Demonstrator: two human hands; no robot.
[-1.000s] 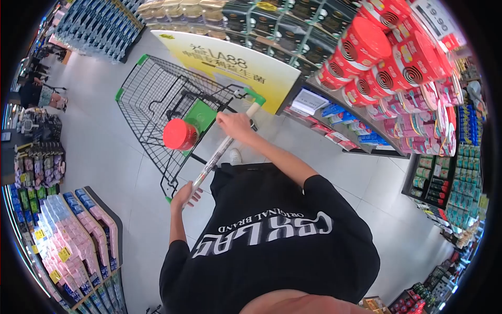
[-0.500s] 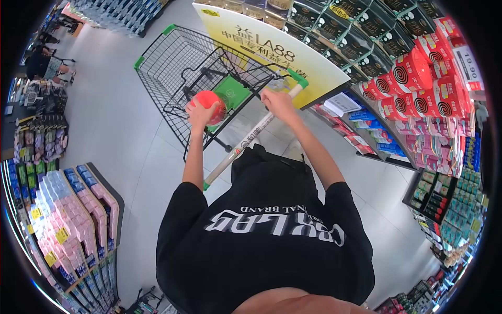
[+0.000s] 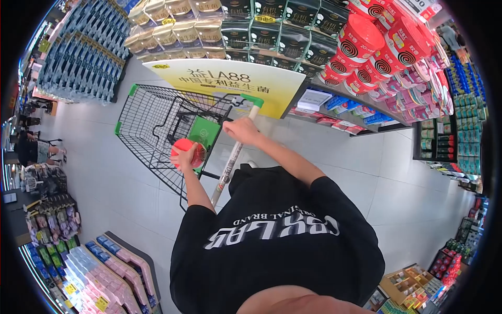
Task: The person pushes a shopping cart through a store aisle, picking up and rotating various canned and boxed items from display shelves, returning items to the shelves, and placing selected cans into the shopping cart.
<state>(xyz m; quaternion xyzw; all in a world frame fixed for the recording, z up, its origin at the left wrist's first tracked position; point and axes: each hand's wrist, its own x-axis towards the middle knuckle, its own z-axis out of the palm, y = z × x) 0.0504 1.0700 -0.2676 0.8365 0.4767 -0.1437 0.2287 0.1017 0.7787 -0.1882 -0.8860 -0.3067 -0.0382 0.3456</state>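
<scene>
My left hand (image 3: 184,158) is closed on a red round tub (image 3: 196,156), holding it over the near end of a black wire shopping cart (image 3: 144,123). The tub resembles the red tubs on the shelf; its underside is hidden. My right hand (image 3: 241,130) is wrapped round the white push bar (image 3: 230,163) of the cart, below its green end cap (image 3: 252,100). A green panel (image 3: 203,131) sits inside the cart, right beside the tub. No goods show in the basket.
A yellow and white sign board (image 3: 230,83) stands along the cart's far side, under stacked dark packs (image 3: 293,26). Red tubs (image 3: 361,36) fill the shelf at right. A pink pack display (image 3: 110,272) is lower left. Another person (image 3: 31,149) is at far left.
The view has turned, so the cart and both hands appear further left, with more of the shelf showing. The tub stays in my left hand, and my right hand stays on the bar.
</scene>
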